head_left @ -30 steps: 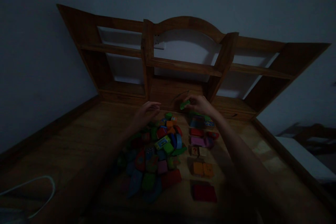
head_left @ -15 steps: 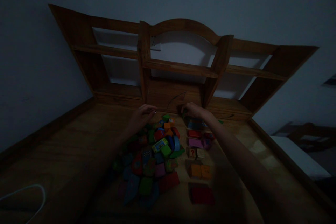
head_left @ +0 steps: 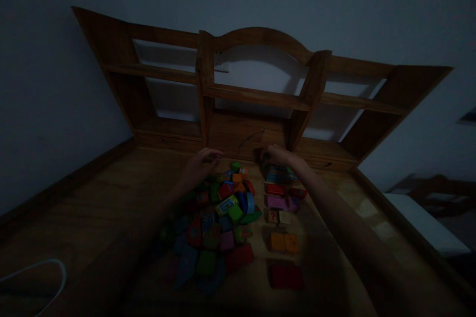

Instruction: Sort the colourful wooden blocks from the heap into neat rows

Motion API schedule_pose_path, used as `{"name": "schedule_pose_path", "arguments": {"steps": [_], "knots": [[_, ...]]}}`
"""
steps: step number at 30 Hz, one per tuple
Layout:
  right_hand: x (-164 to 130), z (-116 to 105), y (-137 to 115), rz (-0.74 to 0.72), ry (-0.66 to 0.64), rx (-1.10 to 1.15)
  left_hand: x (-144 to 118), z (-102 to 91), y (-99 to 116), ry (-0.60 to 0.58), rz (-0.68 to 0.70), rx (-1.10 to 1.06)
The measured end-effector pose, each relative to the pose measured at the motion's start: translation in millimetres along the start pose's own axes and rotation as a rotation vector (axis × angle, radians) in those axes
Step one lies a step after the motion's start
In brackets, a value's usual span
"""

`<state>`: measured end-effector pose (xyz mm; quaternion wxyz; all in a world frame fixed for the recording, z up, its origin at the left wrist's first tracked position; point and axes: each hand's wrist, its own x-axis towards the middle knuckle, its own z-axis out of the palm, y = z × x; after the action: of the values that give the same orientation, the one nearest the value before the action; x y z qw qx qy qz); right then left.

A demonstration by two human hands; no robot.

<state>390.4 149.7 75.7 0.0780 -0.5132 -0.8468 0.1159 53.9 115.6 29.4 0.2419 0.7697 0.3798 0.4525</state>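
My left hand (head_left: 202, 162) hovers by the far left side of a heap of coloured toy blocks (head_left: 226, 205). Its thumb and forefinger come together at the tips, where a tiny bright spot shows; what they hold, if anything, is too small to name. At the back of the desk, my right hand (head_left: 275, 155) has its fingers bent down around a green block (head_left: 266, 159), mostly hidden by the hand and shadow. Just below this hand lie blue blocks (head_left: 275, 174). Nearer me run rows of red blocks (head_left: 275, 189), purple blocks (head_left: 277, 202), plain wooden blocks (head_left: 284, 217) and orange blocks (head_left: 277, 242).
A dark red block (head_left: 286, 276) lies at the near end of the rows. Behind the desk top (head_left: 111, 193) rises a wooden shelf unit (head_left: 256, 93). A white cable (head_left: 61, 275) curls at the lower left. To the right stands a white surface (head_left: 420, 220). The light is dim.
My right hand has shifted slightly to the right with the green block, uncovering more of the blue blocks' right side. My left hand has stayed almost still.
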Motion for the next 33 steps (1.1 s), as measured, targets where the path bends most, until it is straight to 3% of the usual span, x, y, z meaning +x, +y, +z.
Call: {"name": "schedule_pose_path", "arguments": {"steps": [4, 7, 9, 11, 15, 20, 33], "knots": [[-14, -18, 0, -0.014, 0.097, 0.106, 0, -0.5, -1, -0.007, 0.003, -0.028], [-37, -29, 13, 0.022, 0.28, 0.218, 0, -0.7, -2, 0.0, -0.003, -0.028], [-59, -28, 29, 0.088, 0.462, 0.382, 0, -0.6, -2, -0.002, -0.015, -0.015], [-82, -19, 46, 0.166, 0.54, 0.477, 0, -0.4, -1, -0.017, -0.026, -0.011], [-119, 10, 76, 0.248, 0.522, 0.491, -1, 0.2, 1, -0.027, -0.034, 0.005], [-126, 35, 94, 0.283, 0.503, 0.477, -1, -0.6, 0, -0.012, -0.059, 0.045], [-121, 47, 94, 0.205, 0.475, 0.36, -3, -6.4, -12, -0.045, -0.009, 0.082]]}}
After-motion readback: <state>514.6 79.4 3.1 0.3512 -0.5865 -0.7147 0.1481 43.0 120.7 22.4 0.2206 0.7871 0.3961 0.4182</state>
